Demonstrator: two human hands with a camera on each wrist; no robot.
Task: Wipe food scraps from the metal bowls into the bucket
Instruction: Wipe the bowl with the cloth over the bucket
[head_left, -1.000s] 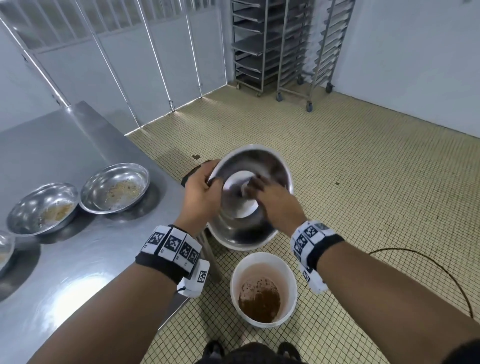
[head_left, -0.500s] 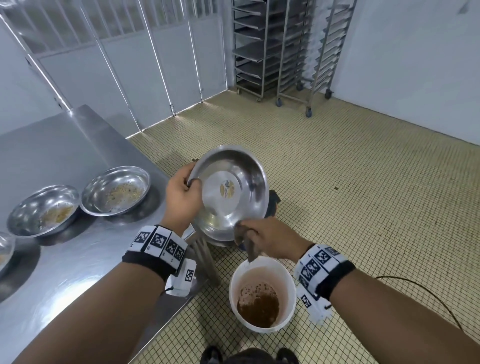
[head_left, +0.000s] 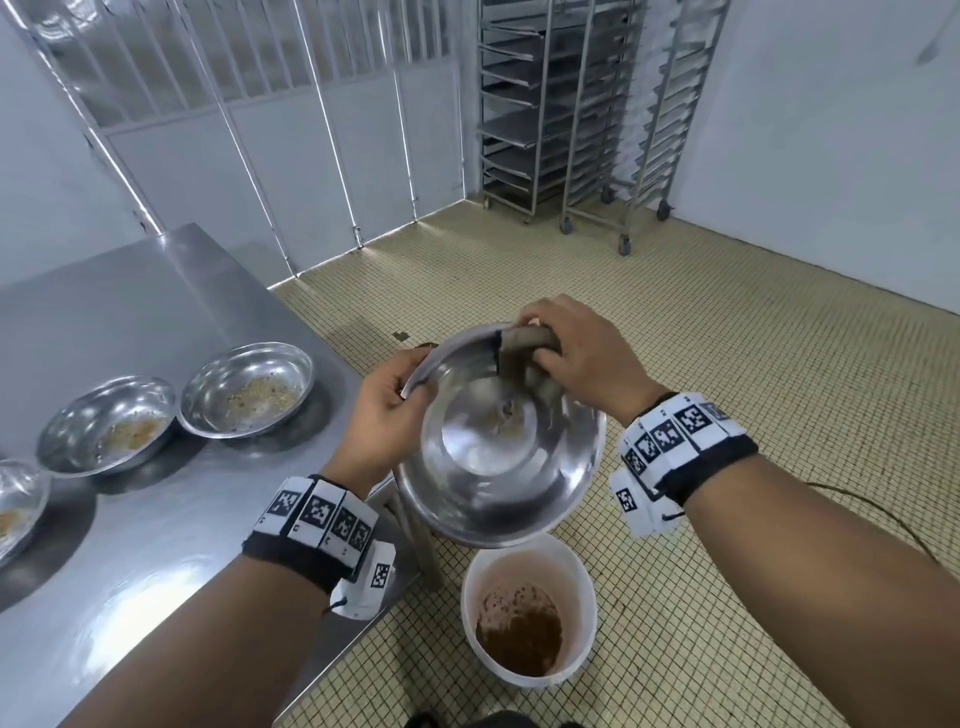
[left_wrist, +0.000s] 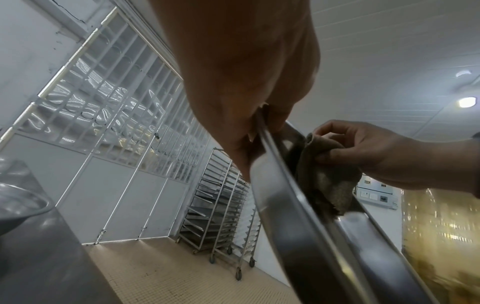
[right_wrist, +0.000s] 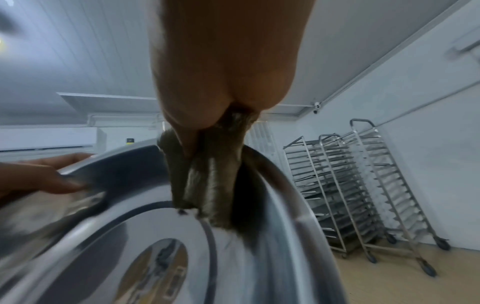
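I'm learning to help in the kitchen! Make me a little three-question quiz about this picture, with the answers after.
1. True or false: the white bucket stands on the steel table.
2. Which hand holds the cloth? A) left hand B) right hand C) neither
3. Fill in: the left hand has its grip on the held bowl at its ____.

Key
1. False: it stands on the tiled floor, below the held bowl.
2. B: the right hand presses the cloth at the bowl's far edge.
3. Rim.
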